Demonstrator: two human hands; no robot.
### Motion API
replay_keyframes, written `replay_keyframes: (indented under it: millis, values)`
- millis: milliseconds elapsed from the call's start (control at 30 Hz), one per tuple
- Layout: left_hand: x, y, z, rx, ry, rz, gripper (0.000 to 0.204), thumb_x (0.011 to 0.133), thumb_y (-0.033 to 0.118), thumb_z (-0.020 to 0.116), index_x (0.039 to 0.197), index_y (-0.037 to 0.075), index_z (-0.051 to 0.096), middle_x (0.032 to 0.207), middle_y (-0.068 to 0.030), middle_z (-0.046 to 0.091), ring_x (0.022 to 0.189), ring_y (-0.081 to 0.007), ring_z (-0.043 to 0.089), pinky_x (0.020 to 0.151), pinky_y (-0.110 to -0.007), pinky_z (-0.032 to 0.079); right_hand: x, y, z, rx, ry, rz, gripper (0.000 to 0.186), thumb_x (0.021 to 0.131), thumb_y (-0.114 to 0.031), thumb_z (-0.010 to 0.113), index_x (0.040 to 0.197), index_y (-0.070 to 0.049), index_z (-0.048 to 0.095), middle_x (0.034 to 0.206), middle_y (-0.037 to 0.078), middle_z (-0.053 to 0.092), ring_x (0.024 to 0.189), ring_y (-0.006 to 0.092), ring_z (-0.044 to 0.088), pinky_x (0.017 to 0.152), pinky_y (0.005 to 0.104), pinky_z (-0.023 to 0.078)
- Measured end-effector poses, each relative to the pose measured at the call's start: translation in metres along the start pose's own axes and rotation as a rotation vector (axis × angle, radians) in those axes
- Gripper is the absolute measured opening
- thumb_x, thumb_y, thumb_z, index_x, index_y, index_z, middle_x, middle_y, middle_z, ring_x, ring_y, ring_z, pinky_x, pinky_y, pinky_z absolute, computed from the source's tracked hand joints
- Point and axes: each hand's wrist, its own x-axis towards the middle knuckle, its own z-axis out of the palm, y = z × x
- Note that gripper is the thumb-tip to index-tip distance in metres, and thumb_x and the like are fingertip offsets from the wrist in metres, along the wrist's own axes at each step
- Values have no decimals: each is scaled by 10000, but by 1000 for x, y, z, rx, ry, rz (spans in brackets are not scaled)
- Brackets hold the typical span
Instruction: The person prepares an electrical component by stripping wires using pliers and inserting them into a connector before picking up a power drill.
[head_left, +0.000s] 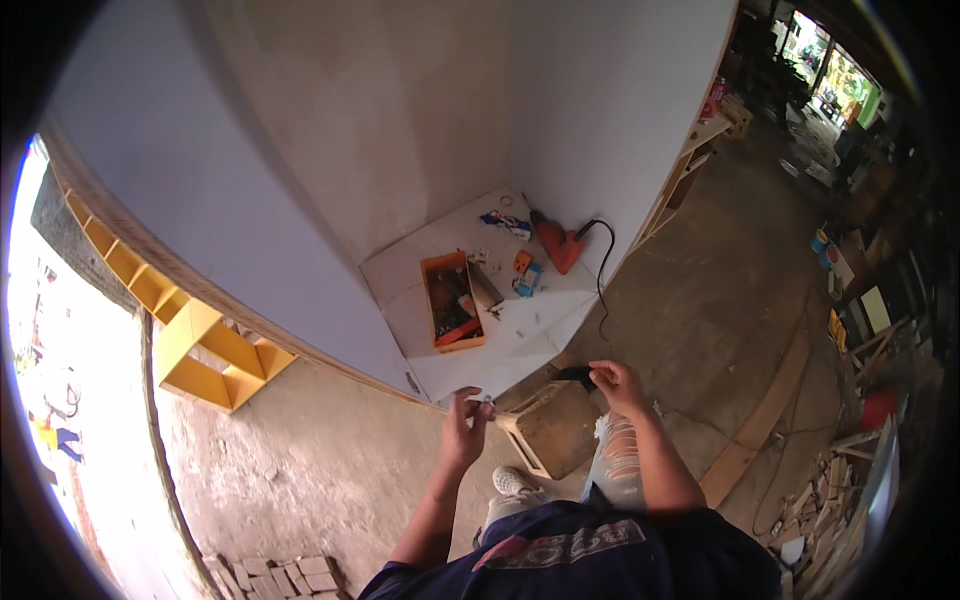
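My left hand (pixel 464 428) is raised by the front edge of the white cabinet floor (pixel 525 345), its fingers pinched round something small and pale that I cannot make out. To its right, my right hand (pixel 621 388) is curled above my knee. A dark object (pixel 574 375) shows at its fingertips, over the far end of a worn wooden stool (pixel 560 425); whether the fingers hold it is unclear. On the cabinet floor sit an orange toolbox (pixel 428 290) full of tools, a red power drill (pixel 560 247) with a black cord, and a small orange-and-blue item (pixel 526 273).
Tall white panels (pixel 620 100) wall in the cabinet floor. A yellow shelf unit (pixel 215 355) stands left on concrete. Wooden planks (pixel 765 420) lie to the right, near scrap wood (pixel 815 505). Stacked blocks (pixel 275 577) are at the lower left.
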Motion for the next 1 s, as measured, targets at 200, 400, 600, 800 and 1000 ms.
replay_keyframes:
  millis: [200,400,600,800,1000]
  values:
    - [9,143,-92,95,419,854,122,957,28,572,1025,-35,653,957,-172,676,908,-295,655,804,-396,552,22,-88,-44,103,144,-167,328,988,-258,720,1228,-37,687,1144,93,740,1073,173,695,918,326,549]
    - [57,312,-196,306,975,1115,318,1060,139,487,1229,-67,661,1089,-171,674,960,-256,669,978,-408,515,94,-275,-149,-91,610,-518,438,947,-374,759,1241,-64,664,1176,52,709,1102,138,657,966,328,510]
    - [108,439,-160,586,1038,759,611,961,352,719,1377,-63,551,1311,-213,633,1283,-325,591,1081,-454,477,199,-449,-244,-279,864,-684,780,891,-503,792,1406,30,547,1281,172,678,1192,182,641,1002,329,506]
    - [117,422,-171,271,889,635,884,775,462,843,1437,-27,519,1345,-244,610,1269,-391,567,1123,-512,413,248,-477,-215,-26,848,-1047,421,985,-198,703,1334,19,610,1204,139,698,1093,232,651,969,362,509]
    - [111,430,-149,229,944,738,694,774,324,806,1364,11,618,1303,-156,622,1252,-344,530,1075,-459,392,256,-471,-231,-132,905,-1047,515,969,-261,732,1359,42,588,1233,167,696,1127,233,645,979,384,500]
